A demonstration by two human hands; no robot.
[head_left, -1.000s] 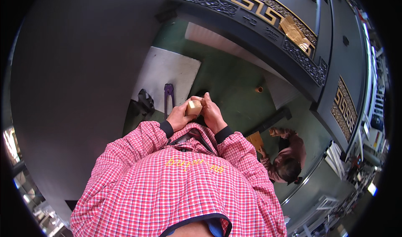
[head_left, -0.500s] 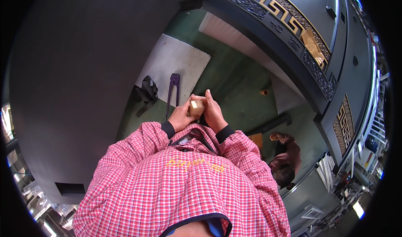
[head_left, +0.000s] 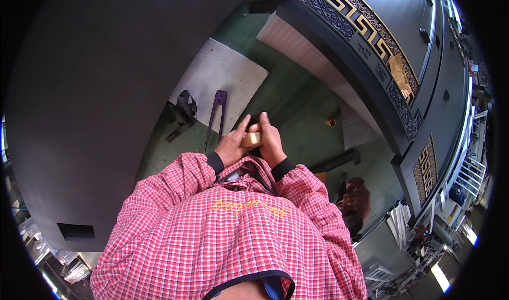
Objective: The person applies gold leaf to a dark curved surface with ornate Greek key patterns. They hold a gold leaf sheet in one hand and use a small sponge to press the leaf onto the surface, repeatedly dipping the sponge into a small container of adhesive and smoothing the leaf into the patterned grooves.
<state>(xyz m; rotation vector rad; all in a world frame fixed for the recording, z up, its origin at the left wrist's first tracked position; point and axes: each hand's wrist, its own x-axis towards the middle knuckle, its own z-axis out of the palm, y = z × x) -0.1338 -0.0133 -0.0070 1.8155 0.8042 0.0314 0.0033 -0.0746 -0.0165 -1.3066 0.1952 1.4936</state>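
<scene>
In front of my waist, both hands meet around a small cream-tan, block-shaped thing (head_left: pixel 251 139), whose exact kind I cannot make out. My left hand (head_left: pixel 231 146) grips its left side, with one finger stretched up past it. From the other side my right hand (head_left: pixel 272 142) closes on it, one digit pointing upward. Beyond my left hand, a purple long-handled cutter (head_left: pixel 220 98) lies with its head on a pale grey sheet (head_left: pixel 225 65) on the floor. A bundle of black strap (head_left: pixel 184 111) sits left of the cutter.
A big dark panel (head_left: pixel 95 103) stands on my left. To the right rises a dark frame with gold-patterned trim (head_left: pixel 366 27). A small brown ring (head_left: pixel 331 123) and a black bar (head_left: pixel 339 161) lie on the green floor. Another person (head_left: pixel 354 200) is low down at right.
The cream-tan thing has turned and shifted slightly right between my hands. A left finger now stretches upward. My view has moved a little; the other person's posture has changed.
</scene>
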